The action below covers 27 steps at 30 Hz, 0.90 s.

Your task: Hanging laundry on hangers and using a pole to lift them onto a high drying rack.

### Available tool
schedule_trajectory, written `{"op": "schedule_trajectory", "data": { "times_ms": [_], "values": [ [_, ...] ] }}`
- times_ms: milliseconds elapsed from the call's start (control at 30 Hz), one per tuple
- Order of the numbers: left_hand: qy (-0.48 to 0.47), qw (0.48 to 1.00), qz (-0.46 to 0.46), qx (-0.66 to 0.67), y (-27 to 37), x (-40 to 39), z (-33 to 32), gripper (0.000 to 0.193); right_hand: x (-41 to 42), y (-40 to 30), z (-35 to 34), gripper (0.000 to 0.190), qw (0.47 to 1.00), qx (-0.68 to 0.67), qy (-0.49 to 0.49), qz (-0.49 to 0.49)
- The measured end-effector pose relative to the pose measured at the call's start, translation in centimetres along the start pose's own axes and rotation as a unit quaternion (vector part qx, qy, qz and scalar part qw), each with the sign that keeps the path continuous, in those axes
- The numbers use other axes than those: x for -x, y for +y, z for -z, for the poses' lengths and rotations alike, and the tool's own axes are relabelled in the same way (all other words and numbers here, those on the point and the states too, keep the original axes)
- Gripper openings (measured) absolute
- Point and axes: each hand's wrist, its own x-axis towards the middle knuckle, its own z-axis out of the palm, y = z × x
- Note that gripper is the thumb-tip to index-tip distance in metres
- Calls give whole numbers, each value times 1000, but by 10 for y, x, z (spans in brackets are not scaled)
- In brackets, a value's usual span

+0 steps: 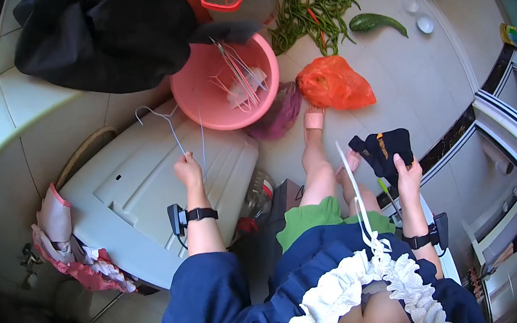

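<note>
A pale blue wire clothes hanger [169,118] is gripped in my left hand [188,169], its hook pointing away to the upper left. It hangs over the grey-white lid of an appliance, probably a washing machine [142,172]. On the other side, my right hand [408,173] pinches a folded black cloth item [391,144] with orange lettering, possibly socks. Beyond my left hand, a pink plastic basin [191,97] sits tilted, with several wire hangers [240,78] and a pale flat piece inside. Dark fabric [110,39] is heaped behind the basin, overlapping its rim.
Green and red chillies [316,2] lie spread on the tiled floor beside a green gourd [376,22] and two small white bowls [424,23]. An orange plastic bag [334,84] rests by my foot. Large clear bottles [242,4] stand behind the basin. A sliding-door frame [502,114] runs along the right.
</note>
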Motion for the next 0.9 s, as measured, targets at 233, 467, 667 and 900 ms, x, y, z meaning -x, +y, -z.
{"op": "schedule_trajectory", "data": {
  "times_ms": [233, 467, 667, 900],
  "values": [
    [-42, 998, -32, 17, 25, -7, -25, 24, 4, 26, 9, 22, 998, -30, 35, -33],
    [-58, 992, -105, -25, 32, 11, -22, 25, 11, 27, -5, 22, 996, -52, 15, -69],
    [-177, 966, -164, 91, 83, 107, 8, 23, 22, -4, 12, 31, 998, -38, 35, -32],
    [-372, 846, -344, 168, 177, 229, 28, 39, 34, -34, 77, 25, 995, -49, 66, 63]
  ]
}}
